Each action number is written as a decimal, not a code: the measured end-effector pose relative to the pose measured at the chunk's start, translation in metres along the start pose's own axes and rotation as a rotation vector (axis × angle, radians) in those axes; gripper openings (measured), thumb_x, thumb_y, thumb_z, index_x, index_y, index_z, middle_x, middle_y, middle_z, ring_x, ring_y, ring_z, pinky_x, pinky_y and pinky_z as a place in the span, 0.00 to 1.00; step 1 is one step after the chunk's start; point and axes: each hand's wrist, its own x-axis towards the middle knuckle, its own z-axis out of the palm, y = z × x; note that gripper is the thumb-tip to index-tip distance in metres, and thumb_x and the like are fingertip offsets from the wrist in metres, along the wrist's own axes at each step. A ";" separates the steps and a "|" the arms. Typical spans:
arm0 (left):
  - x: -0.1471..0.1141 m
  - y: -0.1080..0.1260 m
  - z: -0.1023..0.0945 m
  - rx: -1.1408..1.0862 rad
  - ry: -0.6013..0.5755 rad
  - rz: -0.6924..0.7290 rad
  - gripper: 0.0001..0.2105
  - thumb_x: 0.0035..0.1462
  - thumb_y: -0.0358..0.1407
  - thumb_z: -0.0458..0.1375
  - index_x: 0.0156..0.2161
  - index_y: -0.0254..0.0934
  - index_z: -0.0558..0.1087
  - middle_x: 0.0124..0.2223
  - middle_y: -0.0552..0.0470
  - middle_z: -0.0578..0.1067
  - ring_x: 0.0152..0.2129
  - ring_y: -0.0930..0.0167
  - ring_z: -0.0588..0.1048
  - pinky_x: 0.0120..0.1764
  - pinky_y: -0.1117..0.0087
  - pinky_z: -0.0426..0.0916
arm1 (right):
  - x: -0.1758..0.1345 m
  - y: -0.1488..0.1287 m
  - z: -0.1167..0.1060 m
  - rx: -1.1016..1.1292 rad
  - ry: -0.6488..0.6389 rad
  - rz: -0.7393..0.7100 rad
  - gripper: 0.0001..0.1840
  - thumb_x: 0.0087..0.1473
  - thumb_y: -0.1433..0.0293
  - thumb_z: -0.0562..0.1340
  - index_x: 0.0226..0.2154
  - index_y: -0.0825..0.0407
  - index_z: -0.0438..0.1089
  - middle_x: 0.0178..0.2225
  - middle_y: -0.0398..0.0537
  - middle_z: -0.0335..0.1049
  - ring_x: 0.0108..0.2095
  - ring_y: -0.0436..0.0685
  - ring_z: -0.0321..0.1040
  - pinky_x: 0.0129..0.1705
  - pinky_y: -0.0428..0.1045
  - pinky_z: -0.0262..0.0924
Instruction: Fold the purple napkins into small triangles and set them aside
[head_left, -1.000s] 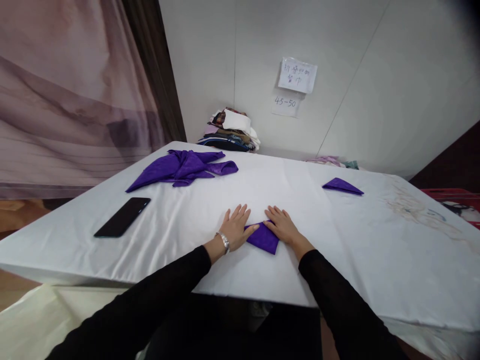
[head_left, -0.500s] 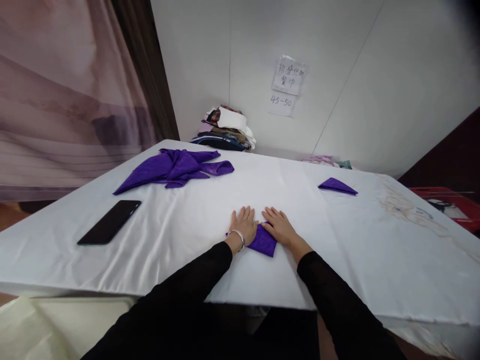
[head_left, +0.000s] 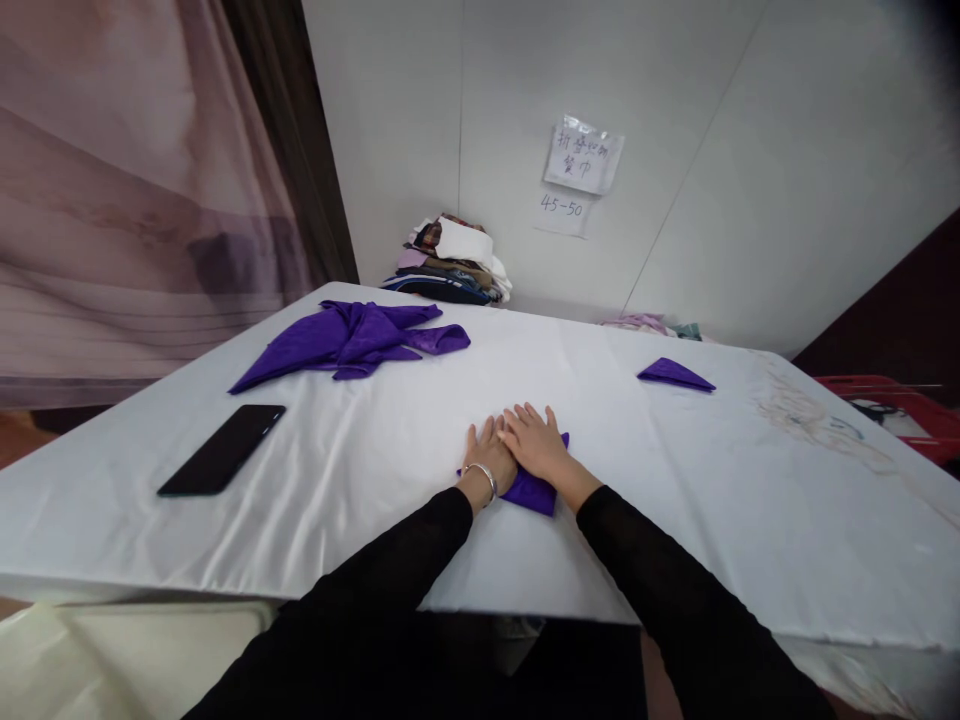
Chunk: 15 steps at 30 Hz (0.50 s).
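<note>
A small folded purple napkin (head_left: 531, 494) lies on the white tablecloth (head_left: 375, 450) near the front edge. My left hand (head_left: 491, 458), with a silver bracelet at its wrist, rests flat over the napkin's left part. Laid over the napkin's upper right part is my right hand (head_left: 534, 442), palm down, its fingers stretched out and touching the left hand's fingers. Both hands hide much of the cloth. Farther back on the right sits another purple napkin (head_left: 676, 375), folded into a triangle. Several loose purple napkins (head_left: 352, 338) lie heaped at the back left.
A black phone (head_left: 223, 450) lies at the left of the table. Behind the table's far edge, a pile of folded clothes (head_left: 450, 262) leans at the wall. Paper signs (head_left: 583, 157) hang above. A red crate (head_left: 892, 410) stands at the far right, a pale chair (head_left: 165, 650) at the front left.
My right hand has moved left, from the napkin's right edge onto its middle, up against my left hand. The left hand stays nearly in place on the napkin.
</note>
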 end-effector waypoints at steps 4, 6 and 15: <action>-0.001 0.000 -0.002 -0.006 -0.011 -0.005 0.27 0.58 0.36 0.40 0.63 0.37 0.49 0.66 0.46 0.48 0.63 0.59 0.40 0.58 0.44 0.36 | 0.006 0.007 0.014 0.100 -0.081 -0.018 0.29 0.62 0.57 0.37 0.61 0.49 0.49 0.64 0.48 0.44 0.63 0.60 0.37 0.61 0.60 0.31; -0.001 0.001 -0.003 -0.008 -0.004 -0.009 0.26 0.59 0.36 0.38 0.63 0.36 0.51 0.66 0.46 0.48 0.62 0.59 0.41 0.58 0.44 0.36 | 0.008 0.017 0.018 0.086 -0.088 -0.020 0.30 0.61 0.56 0.37 0.61 0.48 0.48 0.65 0.46 0.40 0.64 0.58 0.34 0.61 0.59 0.31; -0.002 0.002 0.000 -0.022 0.053 -0.046 0.26 0.61 0.40 0.35 0.63 0.35 0.51 0.66 0.46 0.49 0.62 0.62 0.43 0.59 0.48 0.37 | 0.015 0.053 0.019 -0.016 -0.072 0.047 0.30 0.61 0.55 0.38 0.62 0.47 0.47 0.65 0.46 0.37 0.64 0.59 0.32 0.60 0.59 0.31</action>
